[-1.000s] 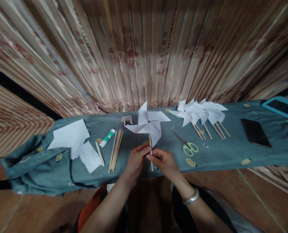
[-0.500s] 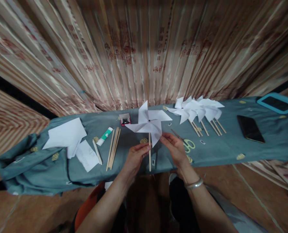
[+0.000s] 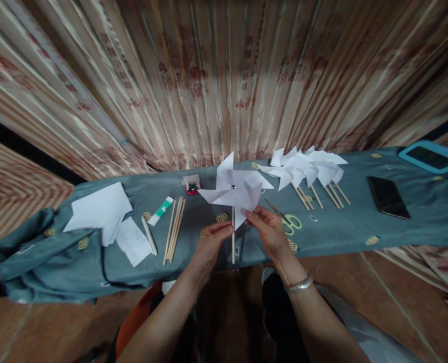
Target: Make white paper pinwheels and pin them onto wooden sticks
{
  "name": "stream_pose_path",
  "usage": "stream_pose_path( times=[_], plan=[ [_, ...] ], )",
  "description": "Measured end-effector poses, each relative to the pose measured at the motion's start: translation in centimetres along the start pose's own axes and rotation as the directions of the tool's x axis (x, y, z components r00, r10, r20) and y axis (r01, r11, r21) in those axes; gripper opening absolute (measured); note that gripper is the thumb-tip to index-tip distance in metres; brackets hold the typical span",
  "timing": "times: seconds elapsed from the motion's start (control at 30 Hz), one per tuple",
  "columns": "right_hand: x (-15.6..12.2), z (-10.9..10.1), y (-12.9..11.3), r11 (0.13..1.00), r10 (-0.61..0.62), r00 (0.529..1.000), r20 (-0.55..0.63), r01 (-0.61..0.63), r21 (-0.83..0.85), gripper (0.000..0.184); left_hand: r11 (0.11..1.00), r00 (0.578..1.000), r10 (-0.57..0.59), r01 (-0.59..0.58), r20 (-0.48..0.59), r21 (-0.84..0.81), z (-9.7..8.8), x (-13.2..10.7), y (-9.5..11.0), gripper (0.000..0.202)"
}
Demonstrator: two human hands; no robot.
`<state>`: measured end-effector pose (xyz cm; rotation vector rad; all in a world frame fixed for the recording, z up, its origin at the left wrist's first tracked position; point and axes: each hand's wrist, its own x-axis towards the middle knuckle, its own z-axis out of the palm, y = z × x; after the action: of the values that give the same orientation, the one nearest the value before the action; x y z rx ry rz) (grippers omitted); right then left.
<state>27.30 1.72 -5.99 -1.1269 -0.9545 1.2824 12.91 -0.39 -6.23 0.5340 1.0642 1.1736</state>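
A white paper pinwheel [image 3: 231, 184] on a thin wooden stick stands over the middle of the cloth-covered table, a small shiny pin at its centre. Between thumb and fingers, my left hand [image 3: 210, 244] grips the stick below the blades. My right hand [image 3: 269, 229] has its fingertips closed on the lower right blade. Just beyond that hand lie scissors [image 3: 294, 224] with yellow-green handles. To the left of the pinwheel sits a small red box [image 3: 193, 185] of dark pins, near several loose wooden sticks [image 3: 175, 229].
Several pinwheels [image 3: 309, 169] lie in an overlapping row at the back right. Further right are a black phone [image 3: 388, 196] and a blue-framed tablet [image 3: 431, 155]. A glue stick [image 3: 161, 212], a white pen [image 3: 149, 235] and white paper sheets [image 3: 99, 204] lie leftward. A curtain [image 3: 224, 75] hangs behind.
The pinwheel's blades have turned slightly and its lower right blade now bends with my right hand, which has shifted a little left. My left hand keeps its grip on the stick.
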Motion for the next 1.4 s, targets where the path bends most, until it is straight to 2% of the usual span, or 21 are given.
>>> stream_pose_path(
  times=[0.3,0.4,0.6,0.77,0.87,1.07,1.2,1.4],
  plan=[
    [-0.1,-0.3,0.1,1.000,-0.023,0.999,-0.025,0.023,0.002,0.039,1.000,1.000,-0.001,0.001,-0.016,0.011,0.1,0.1,-0.2,0.031],
    [-0.1,-0.3,0.0,0.997,-0.022,0.999,-0.050,0.025,0.072,0.038,1.000,1.000,0.003,-0.003,-0.023,0.006,0.0,0.1,-0.3,0.030],
    [0.2,0.2,-0.1,0.981,0.024,0.999,-0.026,-0.019,0.193,0.039,0.999,1.000,-0.016,0.016,-0.022,0.043,0.0,0.0,-0.9,0.034],
    [0.7,0.8,-0.6,0.908,0.081,0.994,-0.075,-0.042,0.417,0.031,0.993,1.000,-0.020,0.020,0.004,0.119,0.2,-0.5,-1.4,0.033],
    [0.9,1.0,-0.9,0.879,0.072,0.991,-0.109,-0.012,0.477,0.032,0.986,1.000,-0.025,0.025,-0.003,0.166,0.3,-0.8,-1.5,0.033],
    [1.0,1.0,-0.8,0.877,0.081,0.992,-0.099,-0.024,0.480,0.024,0.975,1.000,-0.015,0.011,0.015,0.221,0.4,-1.0,-1.3,0.033],
    [1.2,0.8,-0.7,0.872,0.083,0.991,-0.103,-0.022,0.490,0.029,0.974,0.998,-0.020,0.006,0.057,0.228,0.3,-1.1,-1.1,0.027],
    [1.3,0.7,-1.1,0.870,0.060,0.994,-0.090,-0.008,0.494,0.038,0.977,0.999,-0.003,-0.005,0.040,0.212,0.1,-0.9,-1.2,0.026]
  ],
)
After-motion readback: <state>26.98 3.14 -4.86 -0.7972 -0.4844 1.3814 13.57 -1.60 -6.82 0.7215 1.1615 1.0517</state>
